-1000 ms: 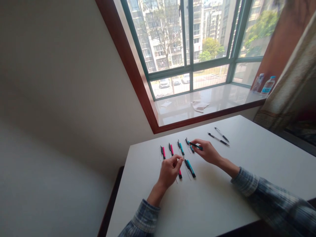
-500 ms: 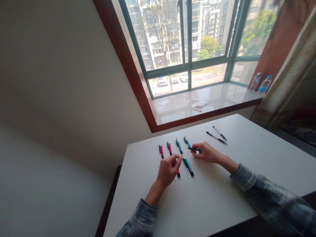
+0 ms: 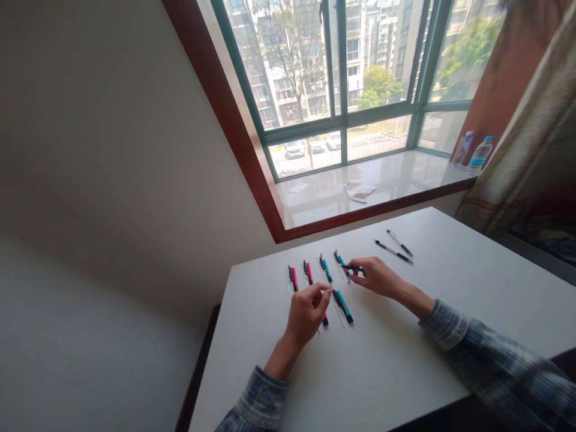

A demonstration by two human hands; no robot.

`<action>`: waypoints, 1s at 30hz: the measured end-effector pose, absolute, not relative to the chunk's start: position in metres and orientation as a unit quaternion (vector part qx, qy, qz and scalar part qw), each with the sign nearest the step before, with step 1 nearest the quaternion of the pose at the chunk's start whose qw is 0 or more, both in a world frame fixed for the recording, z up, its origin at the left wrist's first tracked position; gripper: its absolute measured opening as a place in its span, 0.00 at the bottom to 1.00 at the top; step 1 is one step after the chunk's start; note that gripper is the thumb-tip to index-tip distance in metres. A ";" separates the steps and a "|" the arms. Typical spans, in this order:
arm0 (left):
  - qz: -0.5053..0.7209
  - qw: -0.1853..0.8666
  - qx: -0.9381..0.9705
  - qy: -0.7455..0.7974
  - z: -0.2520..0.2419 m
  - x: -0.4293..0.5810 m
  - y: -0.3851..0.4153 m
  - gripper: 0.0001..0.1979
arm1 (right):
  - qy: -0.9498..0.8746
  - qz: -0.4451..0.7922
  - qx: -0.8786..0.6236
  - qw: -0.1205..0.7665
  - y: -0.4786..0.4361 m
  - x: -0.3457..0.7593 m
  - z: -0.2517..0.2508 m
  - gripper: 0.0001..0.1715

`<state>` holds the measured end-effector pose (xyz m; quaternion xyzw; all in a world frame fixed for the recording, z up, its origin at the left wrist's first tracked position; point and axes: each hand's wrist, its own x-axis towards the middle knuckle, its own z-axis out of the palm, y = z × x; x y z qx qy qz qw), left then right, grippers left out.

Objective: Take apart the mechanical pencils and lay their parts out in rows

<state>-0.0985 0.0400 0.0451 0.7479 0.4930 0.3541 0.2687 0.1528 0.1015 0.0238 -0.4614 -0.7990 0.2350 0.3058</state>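
Pens and dismantled pen parts lie in two rows on the white table. In the back row are two pink-and-black sets and two teal-and-black ones, one of them a teal set. My right hand pinches a small black pen part over the rightmost back set. My left hand has thumb and forefinger pinched together at the upper end of the front teal set; what they hold, if anything, is too small to make out. It partly covers a pink set with a black end.
Two black-and-clear pens, one a longer pen, lie at the back right of the table. Beyond it, the windowsill bears a cloth and two bottles, one with a blue cap. A curtain hangs at the right.
The black part in my right hand has shifted slightly up and to the left, and the hand has tilted a little. My left hand has stayed nearly still.
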 end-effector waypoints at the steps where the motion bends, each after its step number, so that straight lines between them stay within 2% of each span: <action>1: 0.367 0.276 0.739 0.493 0.046 -0.099 0.040 0.17 | -0.786 0.254 -0.459 0.328 0.101 0.152 0.025 0.13; 5: 0.413 0.343 0.689 0.487 0.047 -0.100 0.044 0.21 | -0.710 0.464 -0.372 0.378 0.095 0.140 0.027 0.22; 9: 0.447 0.436 0.633 0.458 0.044 -0.101 0.050 0.28 | -0.584 0.695 -0.243 0.342 0.080 0.124 0.023 0.25; 12: 0.447 0.503 0.607 0.423 0.043 -0.099 0.050 0.31 | -0.493 0.789 -0.199 0.308 0.071 0.117 0.019 0.25; 21: 0.429 0.616 0.568 0.337 0.044 -0.094 0.043 0.27 | -0.442 0.858 -0.106 0.238 0.063 0.113 0.016 0.22; 25: 0.438 0.617 0.578 0.306 0.044 -0.094 0.045 0.23 | -0.460 0.843 -0.120 0.251 0.060 0.107 0.016 0.23; 30: 0.436 0.596 0.590 0.328 0.042 -0.096 0.048 0.24 | -0.532 0.777 -0.173 0.288 0.062 0.105 0.016 0.25</action>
